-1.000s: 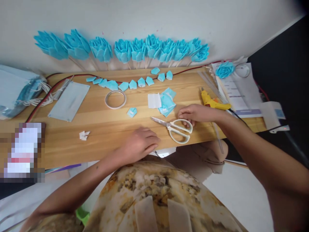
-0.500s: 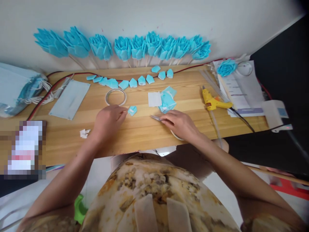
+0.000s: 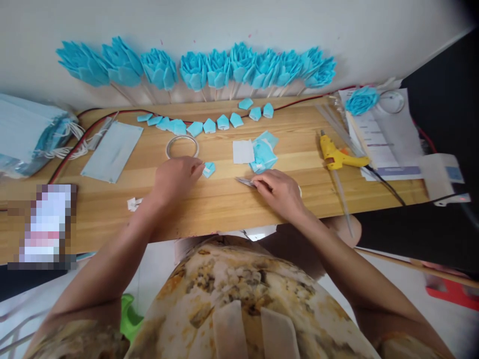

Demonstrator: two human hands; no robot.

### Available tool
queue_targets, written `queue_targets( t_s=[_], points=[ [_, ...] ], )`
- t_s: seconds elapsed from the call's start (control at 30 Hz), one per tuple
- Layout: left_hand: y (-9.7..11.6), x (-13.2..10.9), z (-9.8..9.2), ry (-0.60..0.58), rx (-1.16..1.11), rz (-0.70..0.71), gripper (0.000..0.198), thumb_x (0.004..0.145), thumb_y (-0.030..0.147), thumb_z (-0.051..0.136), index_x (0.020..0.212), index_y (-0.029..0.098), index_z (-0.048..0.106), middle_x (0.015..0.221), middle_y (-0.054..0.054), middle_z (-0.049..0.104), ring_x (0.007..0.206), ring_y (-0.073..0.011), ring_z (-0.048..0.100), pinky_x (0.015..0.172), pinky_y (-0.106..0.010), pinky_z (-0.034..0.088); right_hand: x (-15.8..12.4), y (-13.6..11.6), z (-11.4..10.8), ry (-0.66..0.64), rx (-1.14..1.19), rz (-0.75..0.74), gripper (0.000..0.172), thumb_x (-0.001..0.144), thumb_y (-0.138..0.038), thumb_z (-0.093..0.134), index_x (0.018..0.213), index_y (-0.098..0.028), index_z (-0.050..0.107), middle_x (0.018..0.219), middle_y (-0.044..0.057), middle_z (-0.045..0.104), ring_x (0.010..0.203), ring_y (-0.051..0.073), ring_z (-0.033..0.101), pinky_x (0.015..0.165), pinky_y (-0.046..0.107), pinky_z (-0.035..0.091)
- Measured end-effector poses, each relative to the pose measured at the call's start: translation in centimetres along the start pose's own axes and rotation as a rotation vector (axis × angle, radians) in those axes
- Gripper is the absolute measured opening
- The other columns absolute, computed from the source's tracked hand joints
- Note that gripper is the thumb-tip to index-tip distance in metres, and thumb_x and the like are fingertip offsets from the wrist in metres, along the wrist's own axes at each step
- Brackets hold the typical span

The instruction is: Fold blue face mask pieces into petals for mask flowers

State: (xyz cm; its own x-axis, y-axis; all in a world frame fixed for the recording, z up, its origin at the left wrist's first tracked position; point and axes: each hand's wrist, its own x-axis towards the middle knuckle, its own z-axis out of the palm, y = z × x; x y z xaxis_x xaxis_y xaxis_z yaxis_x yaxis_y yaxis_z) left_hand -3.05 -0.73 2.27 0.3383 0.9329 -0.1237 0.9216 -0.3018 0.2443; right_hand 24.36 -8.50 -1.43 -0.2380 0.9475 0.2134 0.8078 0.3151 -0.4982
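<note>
My left hand point(image 3: 178, 180) is closed in a pinch at the left edge of a small folded blue piece point(image 3: 209, 170), which has a white strip on it and lies on the wooden table. Whatever sits between those fingertips is too small to make out. My right hand point(image 3: 279, 193) is wrapped round scissors point(image 3: 244, 181), their metal tips pointing left; the handles are mostly hidden. Just beyond the right hand lie a white square point(image 3: 243, 151) and crumpled blue sheets point(image 3: 265, 152). A tape roll point(image 3: 182, 147) lies flat behind my left hand.
Several folded blue petals point(image 3: 222, 122) form a row behind. Blue flowers point(image 3: 219, 69) on sticks lean on the wall. At right are a yellow glue gun point(image 3: 333, 153) and papers point(image 3: 389, 144). A phone point(image 3: 47, 224), white scraps point(image 3: 133, 203) and a pale blue sheet point(image 3: 112, 152) are at left.
My left hand has shifted slightly, its fingertips now closer to the small blue piece. The right hand keeps hold of the scissors in nearly the same place. The whole view has shifted a little.
</note>
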Motion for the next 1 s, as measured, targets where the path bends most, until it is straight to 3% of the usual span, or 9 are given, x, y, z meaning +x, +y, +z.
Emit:
queue_targets(
  t_s=[0.17,0.3,0.57,0.7,0.8,1.0],
  points=[
    [0.4,1.0,0.1,-0.01,0.033,-0.062,0.03,0.096,0.039,0.049,0.098,0.022,0.073,0.095,-0.009,0.079,0.08,-0.0256,0.067,0.063,-0.031,0.039,-0.1,0.0,0.4,0.027,-0.036,0.056,0.022,0.101,-0.027,0.049,0.091,-0.021,0.068,0.088,0.008,0.076,0.085,0.024,0.068,0.076,0.035,0.045],
    [0.3,1.5,0.5,0.006,0.041,-0.065,0.026,0.095,0.038,0.05,0.092,0.022,0.071,0.091,-0.009,0.078,0.076,-0.0242,0.066,0.061,-0.03,0.038,0.0,0.3,0.4,0.05,0.134,0.204,0.018,0.101,-0.031,0.049,0.096,-0.023,0.064,0.086,0.004,0.077,0.077,0.02,0.069,0.073,0.032,0.046],
    [0.0,1.8,0.7,-0.015,0.008,-0.039,0.02,0.089,0.027,0.051,0.084,0.021,0.07,0.089,-0.009,0.077,0.077,-0.0238,0.065,0.06,-0.031,0.037,0.5,-0.4,-0.7,0.052,0.345,0.252,0.02,0.098,-0.037,0.054,0.094,-0.023,0.067,0.086,0.003,0.077,0.074,0.017,0.068,0.07,0.03,0.048],
    [0.0,1.8,0.0,-0.016,-0.033,0.015,0.024,0.092,0.027,0.048,0.084,0.019,0.069,0.085,-0.008,0.076,0.074,-0.0219,0.064,0.058,-0.031,0.034,2.3,-1.6,-1.4,0.051,0.476,0.212,0.024,0.099,-0.039,0.054,0.097,-0.021,0.07,0.093,0.004,0.077,0.079,0.017,0.068,0.074,0.031,0.05],
    [0.3,2.0,-0.4,-0.033,-0.014,0.016,0.029,0.097,0.029,0.046,0.089,0.017,0.071,0.095,-0.011,0.077,0.083,-0.0252,0.067,0.062,-0.032,0.037,4.4,-2.2,-1.3,-0.011,0.586,0.146,0.027,0.099,-0.043,0.055,0.102,-0.021,0.071,0.101,0.006,0.076,0.087,0.018,0.068,0.077,0.031,0.051],
    [0.9,2.4,0.3,-0.092,-0.048,0.011,0.021,0.093,0.025,0.054,0.093,0.018,0.074,0.1,-0.012,0.077,0.092,-0.0282,0.068,0.07,-0.033,0.042,8.6,-3.1,-0.1,-0.105,0.664,0.06,0.034,0.1,-0.048,0.054,0.108,-0.019,0.071,0.105,0.007,0.075,0.092,0.017,0.066,0.075,0.029,0.051]
  ],
)
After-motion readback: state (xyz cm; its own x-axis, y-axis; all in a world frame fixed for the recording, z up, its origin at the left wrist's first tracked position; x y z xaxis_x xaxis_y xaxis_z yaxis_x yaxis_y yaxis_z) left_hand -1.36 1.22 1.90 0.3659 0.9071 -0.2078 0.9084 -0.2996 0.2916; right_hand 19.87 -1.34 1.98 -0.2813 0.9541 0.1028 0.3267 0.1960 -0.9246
